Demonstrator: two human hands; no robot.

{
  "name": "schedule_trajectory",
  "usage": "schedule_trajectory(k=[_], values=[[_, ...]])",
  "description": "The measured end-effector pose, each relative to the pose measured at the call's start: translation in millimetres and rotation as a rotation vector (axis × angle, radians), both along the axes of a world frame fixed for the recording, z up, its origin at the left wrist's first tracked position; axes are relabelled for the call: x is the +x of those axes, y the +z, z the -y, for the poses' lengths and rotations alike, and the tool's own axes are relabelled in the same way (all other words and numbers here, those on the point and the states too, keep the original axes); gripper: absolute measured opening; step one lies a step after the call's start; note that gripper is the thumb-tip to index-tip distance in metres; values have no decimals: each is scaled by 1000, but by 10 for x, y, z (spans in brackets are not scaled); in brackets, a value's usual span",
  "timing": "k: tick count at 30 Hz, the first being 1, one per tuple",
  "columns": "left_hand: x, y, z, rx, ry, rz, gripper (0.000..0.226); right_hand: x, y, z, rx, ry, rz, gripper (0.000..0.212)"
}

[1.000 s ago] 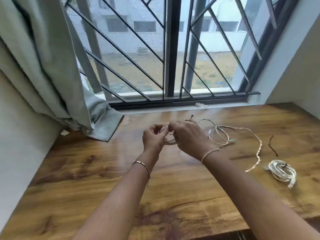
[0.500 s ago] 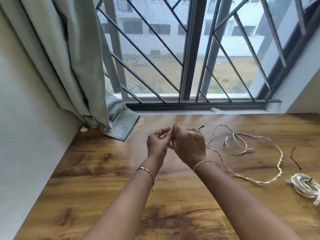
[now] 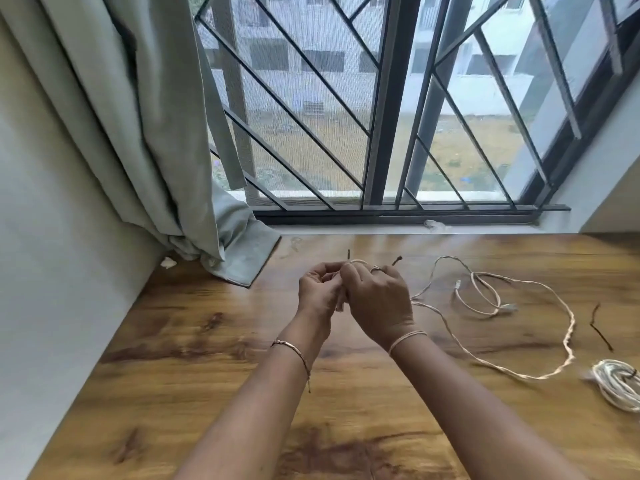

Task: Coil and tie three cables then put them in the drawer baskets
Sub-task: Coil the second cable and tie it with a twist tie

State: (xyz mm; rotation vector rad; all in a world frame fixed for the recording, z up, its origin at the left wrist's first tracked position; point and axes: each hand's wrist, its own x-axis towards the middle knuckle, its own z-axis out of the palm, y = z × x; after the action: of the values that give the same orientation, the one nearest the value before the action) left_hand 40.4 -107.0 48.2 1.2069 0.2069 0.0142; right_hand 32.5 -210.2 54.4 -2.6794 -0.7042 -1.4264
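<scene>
A brown wooden table (image 3: 173,375) stands below a barred window (image 3: 381,133). Near its far edge the left hand (image 3: 317,294) and right hand (image 3: 379,303) both pinch a thin white cable (image 3: 570,325). Its loose length runs to the right along the table.

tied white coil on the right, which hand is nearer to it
Right. The right hand is left of the tied coil; the left hand lies farther left, beyond it.

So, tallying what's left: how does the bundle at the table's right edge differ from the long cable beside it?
The bundle is coiled tight with a dark tie; the long cable lies in loose loops, untied. The bundle is compact; the long cable spreads wide. Both are whitish.
</scene>
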Motion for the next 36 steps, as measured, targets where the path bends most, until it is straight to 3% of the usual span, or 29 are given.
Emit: schedule_trajectory(k=[5, 8, 10, 14, 16, 22, 25, 28, 32, 36], values=[[96, -4, -111, 3, 66, 26, 3, 84, 33, 143, -64, 41, -54, 7], [150, -30, -207, -45, 102, 34, 10, 122, 32, 232, -55, 96, -95, 12], [176, -48, -236, -71, 118, 33, 14, 141, 24, 255, 10, 116, -175, 22], [187, -43, -237, -106, 144, 47, 9, 116, 55, 267, 250, 96, -374, 63], [197, -43, -241, -115, 158, 45, 10, 91, 48, 245, 335, 160, -437, 71], [221, 1, -241, -140, 206, 59, 11, 92, 67, 77, 540, 238, -475, 36], [224, 16, -249, -117, 226, 60, 12, 128, 179, 2, 785, 277, -467, 29], [224, 8, -275, -104, 231, 70, 12, 240, 245, -35, 1094, 226, -539, 8], [181, -5, -319, -90, 228, 74, 11, 275, 357, -88, 1613, 401, -759, 23], [162, 7, -339, -85, 233, 82, 11, 249, 476, -159, 1821, 494, -879, 13]])
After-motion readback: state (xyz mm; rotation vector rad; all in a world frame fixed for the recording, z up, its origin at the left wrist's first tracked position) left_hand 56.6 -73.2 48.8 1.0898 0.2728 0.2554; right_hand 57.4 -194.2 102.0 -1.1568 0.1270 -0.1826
